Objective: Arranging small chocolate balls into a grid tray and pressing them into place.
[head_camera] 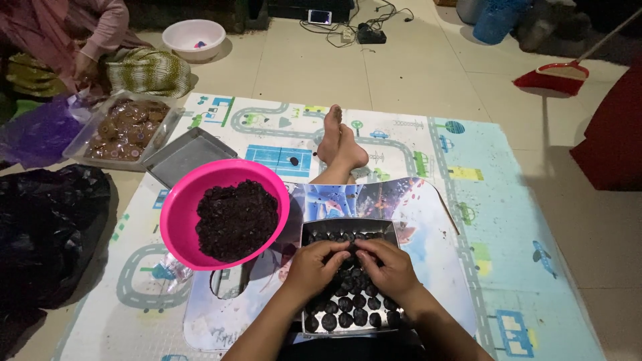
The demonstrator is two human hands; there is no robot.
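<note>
A metal baking tray [382, 226] lies on my lap, filled with rows of small dark round pieces [345, 305]. My left hand [313, 266] and my right hand [388, 266] meet over the middle of the tray, fingertips pinched together on a dark piece between them. A pink bowl [186, 200] of dark dough crumbs [235, 219] stands just to the left of the tray. My bare feet [340, 142] stretch out beyond the tray.
A colourful play mat [495, 200] covers the tiled floor. At the far left another person sits by a clear tray of brown cookies [126, 128] and an empty metal tray [186, 155]. A black bag [47, 227], white basin [195, 37] and red broom [552, 76] lie around.
</note>
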